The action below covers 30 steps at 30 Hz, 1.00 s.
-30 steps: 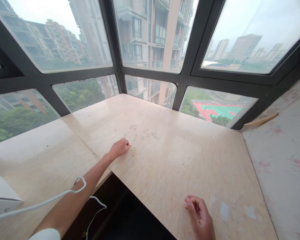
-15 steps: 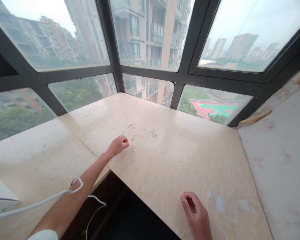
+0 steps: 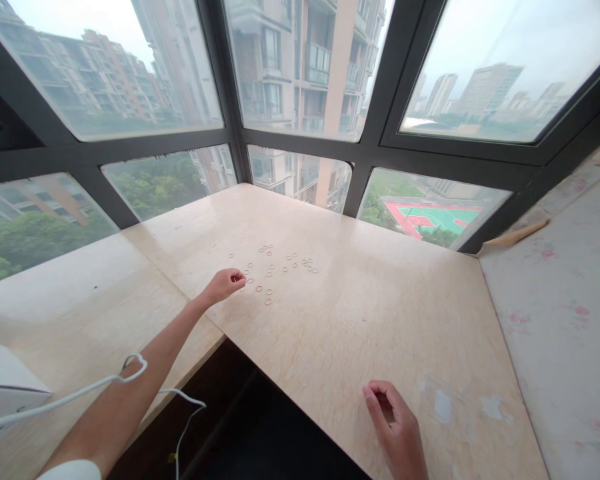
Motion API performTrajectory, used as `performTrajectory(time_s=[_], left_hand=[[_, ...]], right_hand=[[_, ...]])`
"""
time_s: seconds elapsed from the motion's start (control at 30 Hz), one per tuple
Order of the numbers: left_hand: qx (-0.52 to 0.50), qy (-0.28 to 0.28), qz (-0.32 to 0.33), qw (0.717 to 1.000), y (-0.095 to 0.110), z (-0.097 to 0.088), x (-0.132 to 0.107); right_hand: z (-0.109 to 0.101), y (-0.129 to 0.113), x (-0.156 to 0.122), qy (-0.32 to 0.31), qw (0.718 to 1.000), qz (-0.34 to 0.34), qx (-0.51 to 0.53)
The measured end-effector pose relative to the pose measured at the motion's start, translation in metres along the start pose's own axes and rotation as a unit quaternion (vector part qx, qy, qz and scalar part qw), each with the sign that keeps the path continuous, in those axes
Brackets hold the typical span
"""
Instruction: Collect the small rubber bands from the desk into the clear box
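Head view looks down at a big, pale table (image 3: 325,333) with lots of thin little rings (image 3: 269,293) lying on it. They are spread around the middle of the table, some bunched together and some alone. One red ring (image 3: 259,289) lies just right of the left hand (image 3: 223,286). That hand is down at the left edge of the rings, with its fingers curled and the tips close together. I cannot tell if a ring is pinched in them. The right hand (image 3: 396,427) is near the front, well apart from the rings. Its fingers are bent in a loose curl, and I cannot tell if anything is inside. Just beside it, on the right, is a white patch (image 3: 443,407). A white cord (image 3: 80,395) crosses in front of the left arm, and a white box (image 3: 5,373) sits at the far left.
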State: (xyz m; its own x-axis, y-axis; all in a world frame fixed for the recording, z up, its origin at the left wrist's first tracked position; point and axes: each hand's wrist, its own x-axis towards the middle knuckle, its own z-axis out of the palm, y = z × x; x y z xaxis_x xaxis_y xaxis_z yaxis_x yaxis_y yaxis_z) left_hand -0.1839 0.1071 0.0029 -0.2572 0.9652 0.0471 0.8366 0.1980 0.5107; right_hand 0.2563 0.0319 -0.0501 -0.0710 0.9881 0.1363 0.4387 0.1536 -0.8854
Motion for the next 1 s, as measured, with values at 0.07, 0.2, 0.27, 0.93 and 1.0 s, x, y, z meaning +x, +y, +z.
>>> performTrajectory(time_s=[0.07,0.2,0.27,0.93,1.0], left_hand=[[0.022,-0.004,0.006,1.0,-0.004,0.001,0.001],[0.08,-0.016,0.036,0.996,-0.009,0.007,0.008],[0.096,-0.025,0.044,0.994,-0.01,0.011,0.014],[0.051,-0.095,0.078,0.991,0.012,0.0,0.046],[0.007,-0.07,0.069,0.995,0.022,0.0,0.042]], right_hand=[[-0.001,0.005,0.001,-0.013,1.0,-0.008,-0.01],[-0.001,0.014,0.002,-0.022,0.999,-0.02,-0.018],[-0.001,0.015,0.001,-0.024,0.999,-0.018,-0.017],[-0.001,0.016,0.002,-0.028,0.999,-0.023,-0.026],[-0.001,0.015,0.001,-0.029,0.999,-0.025,-0.026]])
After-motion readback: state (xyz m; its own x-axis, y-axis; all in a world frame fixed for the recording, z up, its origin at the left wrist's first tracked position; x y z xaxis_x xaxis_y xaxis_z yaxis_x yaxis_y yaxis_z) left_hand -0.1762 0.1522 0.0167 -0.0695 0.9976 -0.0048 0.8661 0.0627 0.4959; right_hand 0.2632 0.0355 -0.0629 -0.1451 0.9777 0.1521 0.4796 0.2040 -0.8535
